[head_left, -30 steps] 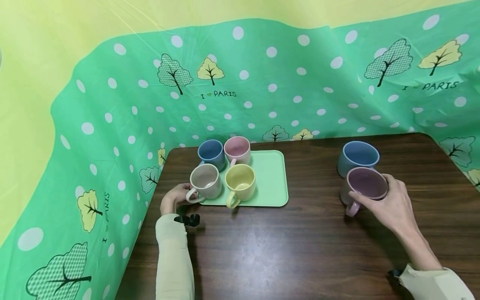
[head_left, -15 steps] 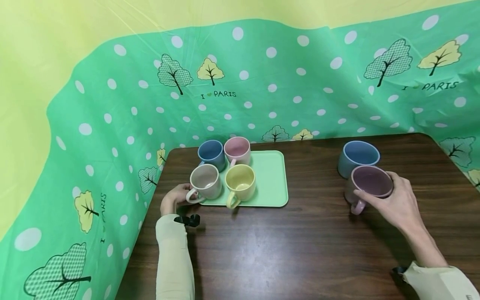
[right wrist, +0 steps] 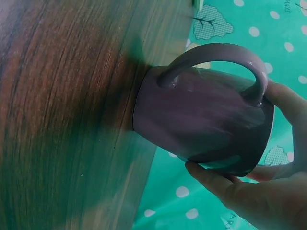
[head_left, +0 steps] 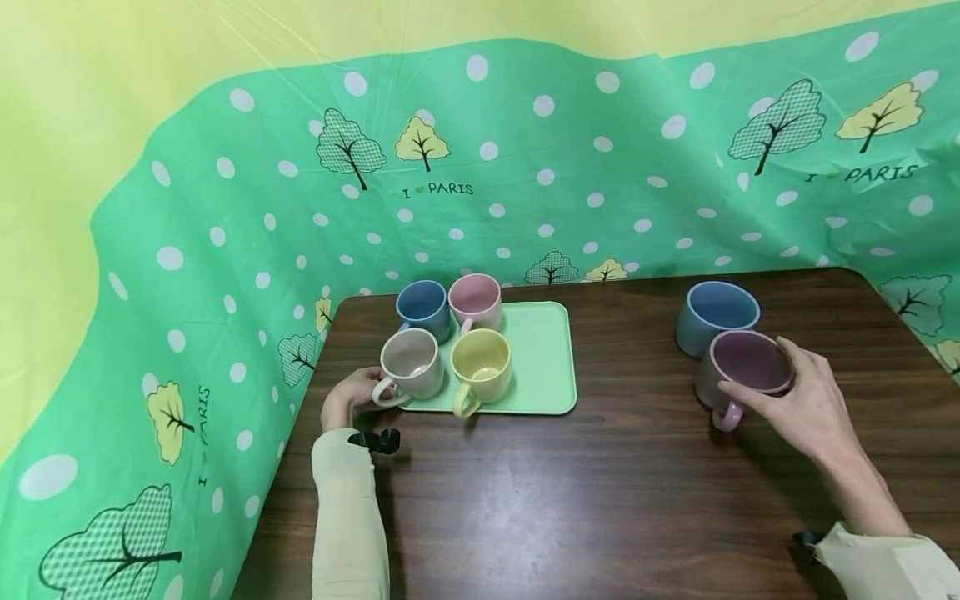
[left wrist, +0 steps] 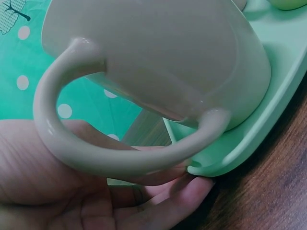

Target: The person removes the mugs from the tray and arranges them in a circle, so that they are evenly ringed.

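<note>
My right hand (head_left: 813, 408) grips a purple mug (head_left: 712, 383) near its rim, on the table's right side. The thumb lies by the near rim and the other fingers are around the far side. In the right wrist view, the mug (right wrist: 201, 120) stands close over the wood, its handle on the thumb's side. At the left, my left hand (head_left: 348, 396) pinches the front left corner of a light green tray (head_left: 546, 358). A grey-beige mug (left wrist: 158, 52) stands on that corner, and its handle partly hides the hand in the left wrist view.
The tray also bears a blue mug (head_left: 429, 323), a pink mug (head_left: 486, 315) and a yellow mug (head_left: 487, 379), grouped at its left. Another blue mug (head_left: 693, 332) stands just behind the purple one. A green patterned cloth (head_left: 525, 167) hangs behind the brown table (head_left: 525, 500).
My right hand has slid a little to the right with the purple mug, uncovering slightly more of the blue mug behind. The left hand, tray and its mugs stay put.
</note>
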`<act>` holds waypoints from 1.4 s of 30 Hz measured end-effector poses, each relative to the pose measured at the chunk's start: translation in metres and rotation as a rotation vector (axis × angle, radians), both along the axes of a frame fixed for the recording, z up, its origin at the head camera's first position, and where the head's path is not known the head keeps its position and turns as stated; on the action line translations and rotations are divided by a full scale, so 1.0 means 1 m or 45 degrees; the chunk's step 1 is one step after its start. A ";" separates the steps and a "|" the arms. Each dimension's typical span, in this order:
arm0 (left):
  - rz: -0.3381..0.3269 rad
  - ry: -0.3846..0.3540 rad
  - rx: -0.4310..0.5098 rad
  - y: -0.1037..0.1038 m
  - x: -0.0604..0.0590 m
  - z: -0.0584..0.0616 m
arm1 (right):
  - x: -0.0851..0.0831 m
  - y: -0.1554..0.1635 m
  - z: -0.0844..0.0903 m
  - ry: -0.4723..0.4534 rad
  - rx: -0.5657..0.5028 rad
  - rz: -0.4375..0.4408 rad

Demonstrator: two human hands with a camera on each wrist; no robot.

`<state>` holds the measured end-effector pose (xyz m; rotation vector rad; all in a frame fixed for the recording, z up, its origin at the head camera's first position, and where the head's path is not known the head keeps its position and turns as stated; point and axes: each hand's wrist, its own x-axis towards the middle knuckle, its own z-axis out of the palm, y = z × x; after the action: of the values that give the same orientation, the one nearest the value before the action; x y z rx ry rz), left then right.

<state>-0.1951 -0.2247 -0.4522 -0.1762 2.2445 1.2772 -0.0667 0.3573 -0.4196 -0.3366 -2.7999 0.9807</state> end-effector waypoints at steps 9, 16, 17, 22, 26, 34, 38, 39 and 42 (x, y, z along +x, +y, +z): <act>0.010 -0.007 0.010 0.000 0.000 0.000 | 0.000 0.003 0.001 -0.011 0.009 0.004; 0.010 -0.013 -0.001 -0.001 0.000 0.000 | 0.001 0.003 0.002 -0.009 -0.003 0.018; 0.003 -0.010 -0.003 -0.001 0.000 0.001 | 0.001 0.003 0.002 -0.008 -0.003 0.023; 0.007 -0.004 -0.016 -0.001 0.001 0.003 | -0.001 0.003 0.002 -0.004 -0.008 0.070; 0.000 -0.005 -0.024 0.000 0.001 0.003 | -0.002 0.003 0.005 0.034 -0.013 0.107; 0.029 -0.006 0.010 0.000 0.001 0.002 | -0.005 -0.004 0.019 0.147 -0.021 0.056; 0.043 -0.012 0.007 0.000 0.001 0.002 | -0.007 -0.015 0.029 0.218 -0.035 0.036; 0.046 -0.012 0.004 0.001 0.001 0.002 | -0.008 -0.018 0.031 0.239 -0.042 0.036; 0.040 -0.001 -0.008 0.001 0.002 0.002 | -0.011 -0.029 0.035 0.301 -0.061 0.055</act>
<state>-0.1935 -0.2233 -0.4502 -0.2148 2.2536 1.2858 -0.0772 0.3285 -0.3848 -0.1545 -2.5844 1.0251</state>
